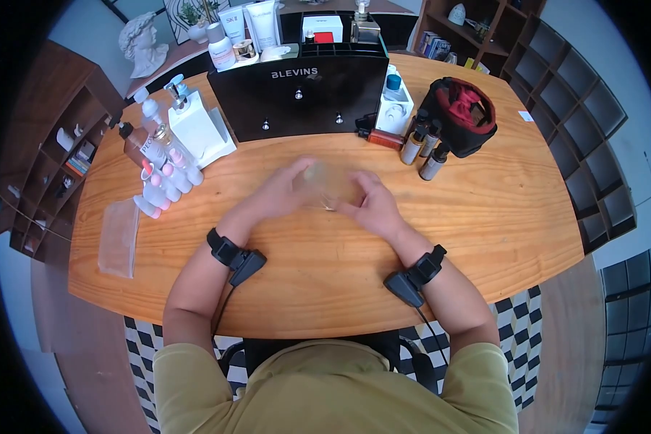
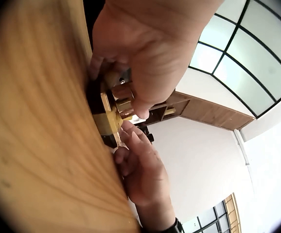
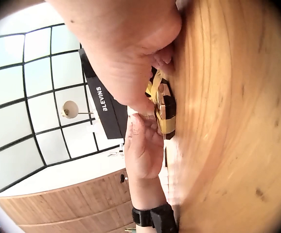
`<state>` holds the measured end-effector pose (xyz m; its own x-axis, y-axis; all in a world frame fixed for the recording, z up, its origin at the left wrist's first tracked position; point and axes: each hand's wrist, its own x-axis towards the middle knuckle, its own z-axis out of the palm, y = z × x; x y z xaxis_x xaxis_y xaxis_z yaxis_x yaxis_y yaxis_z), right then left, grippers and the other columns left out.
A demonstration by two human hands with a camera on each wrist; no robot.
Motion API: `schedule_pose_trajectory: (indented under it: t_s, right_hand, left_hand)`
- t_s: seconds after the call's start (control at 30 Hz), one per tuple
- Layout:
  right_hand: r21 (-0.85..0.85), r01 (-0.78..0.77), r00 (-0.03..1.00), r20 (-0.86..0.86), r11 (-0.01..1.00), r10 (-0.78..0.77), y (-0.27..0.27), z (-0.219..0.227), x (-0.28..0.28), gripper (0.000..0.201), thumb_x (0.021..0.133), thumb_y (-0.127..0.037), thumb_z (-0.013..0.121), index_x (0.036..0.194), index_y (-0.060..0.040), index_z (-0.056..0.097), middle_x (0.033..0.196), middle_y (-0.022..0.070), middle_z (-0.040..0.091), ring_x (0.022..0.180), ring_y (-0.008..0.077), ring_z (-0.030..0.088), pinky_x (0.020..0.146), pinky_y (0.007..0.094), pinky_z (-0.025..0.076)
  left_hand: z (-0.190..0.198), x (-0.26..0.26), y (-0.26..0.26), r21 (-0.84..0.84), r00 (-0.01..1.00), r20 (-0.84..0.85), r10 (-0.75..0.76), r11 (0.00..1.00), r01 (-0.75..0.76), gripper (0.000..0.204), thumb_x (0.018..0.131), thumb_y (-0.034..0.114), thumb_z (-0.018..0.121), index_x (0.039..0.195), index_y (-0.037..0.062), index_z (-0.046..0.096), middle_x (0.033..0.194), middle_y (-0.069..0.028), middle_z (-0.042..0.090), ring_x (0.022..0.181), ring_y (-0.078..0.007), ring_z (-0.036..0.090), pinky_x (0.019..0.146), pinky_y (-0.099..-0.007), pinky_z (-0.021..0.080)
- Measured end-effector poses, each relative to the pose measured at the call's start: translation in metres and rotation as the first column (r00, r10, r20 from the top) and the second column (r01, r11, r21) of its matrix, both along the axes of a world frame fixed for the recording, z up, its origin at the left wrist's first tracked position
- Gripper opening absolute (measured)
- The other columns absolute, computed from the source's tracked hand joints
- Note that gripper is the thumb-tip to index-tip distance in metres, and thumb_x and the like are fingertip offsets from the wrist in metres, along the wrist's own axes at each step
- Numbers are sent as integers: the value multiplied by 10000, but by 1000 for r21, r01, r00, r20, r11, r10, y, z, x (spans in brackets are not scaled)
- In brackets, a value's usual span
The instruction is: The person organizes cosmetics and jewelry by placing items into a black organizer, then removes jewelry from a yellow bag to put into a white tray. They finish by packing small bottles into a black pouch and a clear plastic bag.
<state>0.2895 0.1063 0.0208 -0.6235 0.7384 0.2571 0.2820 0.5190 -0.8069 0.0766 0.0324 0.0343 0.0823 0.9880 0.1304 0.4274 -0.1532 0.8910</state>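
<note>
Both hands meet over the middle of the wooden table (image 1: 325,289), around a small black-and-gold item (image 2: 96,101) with a shiny coppery part and a yellow ribbon (image 2: 112,121) across it. In the head view this item is blurred and partly covered by fingers. My left hand (image 1: 282,194) grips one end, thumb on the upper side and fingers curled behind. From the other side my right hand (image 1: 376,206) holds it near the ribbon, thumb and fingers close together. The right wrist view shows the item's dark side (image 3: 168,108) low at the tabletop. I cannot tell its exact kind.
A black BLEVINS case (image 1: 296,101) topped with cosmetics stands behind the hands. At left are a white pump bottle (image 1: 193,126), several small bottles (image 1: 170,181) and a clear pouch (image 1: 118,239). Dark bottles (image 1: 432,165) and a black-and-red bag (image 1: 477,134) stand at right.
</note>
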Motion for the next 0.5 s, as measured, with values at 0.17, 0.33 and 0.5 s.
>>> schedule_pose_trajectory:
  t_s: [0.17, 0.33, 0.5]
  right_hand:
    - [90, -111, 993, 56, 990, 106, -4, 8, 1, 688, 638, -365, 837, 1188, -54, 565, 1120, 125, 586, 1041, 306, 579, 871, 358, 474]
    - [10, -135, 984, 117, 991, 133, -4, 15, 2, 653, 643, -376, 838, 1144, -45, 583, 1081, 129, 595, 969, 287, 598, 820, 348, 488]
    - [-67, -71, 997, 18, 995, 73, -3, 4, 1, 439, 748, -359, 783, 994, -31, 628, 822, 67, 593, 713, 161, 562, 623, 276, 461]
  left_hand:
    - [-10, 3, -3, -2, 987, 153, 49, 999, -50, 387, 911, 161, 641, 1239, 38, 477, 1074, -7, 578, 985, -96, 565, 878, -262, 464]
    - [-25, -16, 7, 52, 942, 93, 321, 944, -327, 381, 878, 155, 684, 1197, 38, 511, 1041, 1, 574, 941, -79, 556, 851, -243, 459]
    - [-27, -25, 8, 87, 931, -140, 337, 941, -327, 409, 855, 177, 708, 1188, 33, 519, 1033, -28, 583, 939, -95, 557, 830, -236, 458]
